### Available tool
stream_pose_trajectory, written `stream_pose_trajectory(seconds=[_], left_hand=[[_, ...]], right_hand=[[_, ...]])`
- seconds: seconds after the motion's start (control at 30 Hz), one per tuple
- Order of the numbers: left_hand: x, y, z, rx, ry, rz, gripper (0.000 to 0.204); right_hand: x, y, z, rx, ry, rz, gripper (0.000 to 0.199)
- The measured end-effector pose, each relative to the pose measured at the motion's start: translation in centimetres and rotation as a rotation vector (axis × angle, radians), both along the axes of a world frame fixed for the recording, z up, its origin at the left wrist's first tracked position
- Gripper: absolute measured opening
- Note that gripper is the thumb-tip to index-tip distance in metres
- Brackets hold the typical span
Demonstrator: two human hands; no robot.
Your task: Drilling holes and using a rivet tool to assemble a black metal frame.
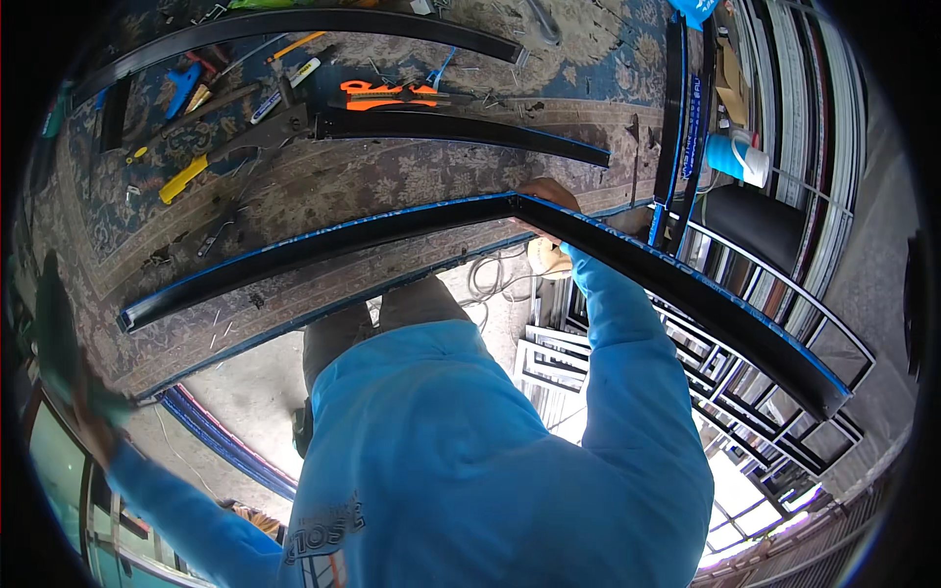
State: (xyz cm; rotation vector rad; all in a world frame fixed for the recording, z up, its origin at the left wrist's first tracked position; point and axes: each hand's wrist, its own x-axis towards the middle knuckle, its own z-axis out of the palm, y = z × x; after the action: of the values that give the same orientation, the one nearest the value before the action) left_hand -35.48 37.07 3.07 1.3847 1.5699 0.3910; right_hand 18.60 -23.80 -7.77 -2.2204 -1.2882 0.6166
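My right hand (547,194) is closed around the corner where two black metal frame profiles with blue film edges meet. One profile (323,255) runs left over the carpeted table; the other (706,304) slants right past the table edge, above my right forearm. Far to the left, my left hand (93,426) is at a dark green tool (74,358), which it seems to grip. Motion blur hides that hand's fingers and the tool's exact kind.
On the patterned carpet (323,186) lie an orange utility knife (392,94), a hammer (284,90), a yellow-handled saw (186,178), a marker, loose screws and other black profiles (461,132). Long profiles (804,118) and a white-blue bucket (737,160) stand right; assembled frames (725,382) lean below.
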Motion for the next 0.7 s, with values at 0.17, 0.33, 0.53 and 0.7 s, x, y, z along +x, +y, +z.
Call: stream_pose_trajectory(seconds=[0.17,0.33,0.53,0.7], left_hand=[[5.5,-14.1,5.0,-0.292,-0.260,-0.103,0.078],[18.2,-25.2,-1.1,-0.665,-0.501,-0.570,0.094],[27.7,-32.0,-2.8,-0.956,-0.595,-0.586,0.073],[30.4,-32.9,-3.6,-0.970,-0.528,-0.629,0.069]], right_hand=[[1.2,0.1,0.1,-0.087,0.022,0.138,0.039],[2.8,-0.1,-0.3,-0.048,0.067,0.243,0.037],[4.0,-0.3,-1.5,-0.041,0.086,0.312,0.031],[4.3,-0.1,-1.3,-0.066,0.106,0.314,0.032]])
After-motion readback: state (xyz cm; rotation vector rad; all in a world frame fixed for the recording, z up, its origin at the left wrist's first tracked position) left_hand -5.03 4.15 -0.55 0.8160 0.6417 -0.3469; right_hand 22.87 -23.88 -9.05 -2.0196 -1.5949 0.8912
